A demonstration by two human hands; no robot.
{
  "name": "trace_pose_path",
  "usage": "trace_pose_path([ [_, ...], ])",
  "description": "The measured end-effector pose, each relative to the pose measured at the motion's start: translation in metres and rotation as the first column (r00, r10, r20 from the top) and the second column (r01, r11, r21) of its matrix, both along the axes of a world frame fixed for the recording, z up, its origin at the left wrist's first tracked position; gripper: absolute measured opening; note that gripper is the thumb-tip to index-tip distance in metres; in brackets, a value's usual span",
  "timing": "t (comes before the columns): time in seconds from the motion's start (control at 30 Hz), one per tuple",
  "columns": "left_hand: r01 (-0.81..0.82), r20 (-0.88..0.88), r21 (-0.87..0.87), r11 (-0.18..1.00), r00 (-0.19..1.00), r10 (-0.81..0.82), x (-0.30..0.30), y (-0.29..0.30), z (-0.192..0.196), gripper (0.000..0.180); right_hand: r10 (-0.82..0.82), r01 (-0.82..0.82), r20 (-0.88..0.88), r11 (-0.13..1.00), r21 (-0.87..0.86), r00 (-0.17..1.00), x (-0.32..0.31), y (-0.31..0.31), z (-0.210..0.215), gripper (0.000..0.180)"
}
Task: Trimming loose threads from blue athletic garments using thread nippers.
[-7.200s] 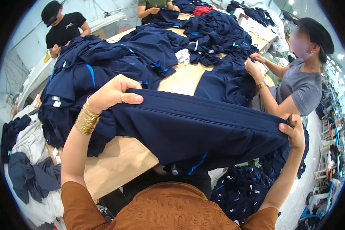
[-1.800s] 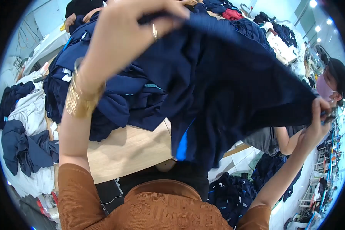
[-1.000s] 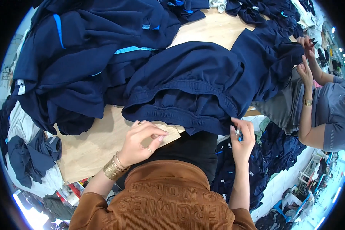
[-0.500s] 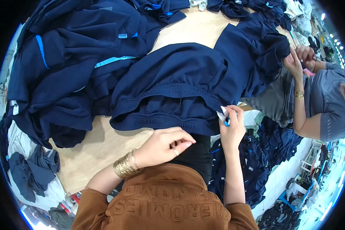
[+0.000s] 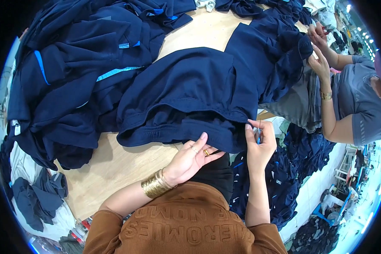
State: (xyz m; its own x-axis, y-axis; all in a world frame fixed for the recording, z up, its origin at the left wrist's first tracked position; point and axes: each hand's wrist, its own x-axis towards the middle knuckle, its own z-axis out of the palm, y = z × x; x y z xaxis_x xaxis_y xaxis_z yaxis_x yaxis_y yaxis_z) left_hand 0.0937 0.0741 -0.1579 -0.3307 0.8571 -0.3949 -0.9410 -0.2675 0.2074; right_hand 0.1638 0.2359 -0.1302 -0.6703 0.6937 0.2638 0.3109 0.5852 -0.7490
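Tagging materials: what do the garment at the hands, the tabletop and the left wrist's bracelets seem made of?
Garment: matte navy cloth, draping in soft folds; possibly synthetic, though the weave is too small to tell. Its gathered waistband suggests elastic.
Tabletop: likely smooth wood or laminate, by its pale tan colour.
Bracelets: probably polished gold-coloured metal, given their bright shine.

Top (image 5: 186,242) was brown and short-sleeved, with fine ribbing low on front. Raised lettering (image 5: 172,232) in same brown ran across it in two rows. Left sleeve (image 5: 101,230) and right sleeve (image 5: 264,239) matched top's brown, loose at openings. Black lower garment (image 5: 213,175) showed past hem. Left hand (image 5: 187,164) bore stack of thin gold bangles (image 5: 154,185) at wrist, plus gold ring (image 5: 206,152) and slimmer, paler ring (image 5: 194,149).
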Motion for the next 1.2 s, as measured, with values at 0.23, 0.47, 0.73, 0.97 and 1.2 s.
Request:
trace_pose_path([
  [0.23, -0.106, -0.046, 0.051, 0.993, 0.993, 0.108, -0.019, -0.024, 0.02, 0.047, 0.007, -0.011, -0.063, 0.998, -0.063, 0.998, 0.004, -0.015, 0.003, 0.013],
  [0.47, -0.12, -0.023, 0.1, 0.988, 0.992, 0.123, -0.021, -0.037, 0.025, 0.051, 0.064, -0.07, -0.081, 0.995, -0.068, 0.995, 0.006, -0.029, 0.002, 0.016],
  [0.73, -0.124, -0.023, 0.143, 0.982, 0.991, 0.128, -0.017, -0.041, 0.032, 0.053, 0.045, -0.048, -0.037, 0.994, -0.093, 0.998, 0.008, -0.032, 0.003, 0.014],
  [0.97, 0.219, -0.807, -0.54, 0.812, 0.138, -0.574, -0.036, -0.061, 0.038, 0.033, 0.011, -0.037, -0.085, 0.948, -0.317, 0.996, 0.007, -0.026, 0.003, 0.012],
  [1.2, -0.605, -0.652, -0.262, 0.752, -0.464, -0.6, -0.092, -0.029, 0.025, 0.03, 0.079, -0.147, -0.232, 0.946, -0.289, 0.969, -0.009, -0.024, 0.024, 0.01],
])
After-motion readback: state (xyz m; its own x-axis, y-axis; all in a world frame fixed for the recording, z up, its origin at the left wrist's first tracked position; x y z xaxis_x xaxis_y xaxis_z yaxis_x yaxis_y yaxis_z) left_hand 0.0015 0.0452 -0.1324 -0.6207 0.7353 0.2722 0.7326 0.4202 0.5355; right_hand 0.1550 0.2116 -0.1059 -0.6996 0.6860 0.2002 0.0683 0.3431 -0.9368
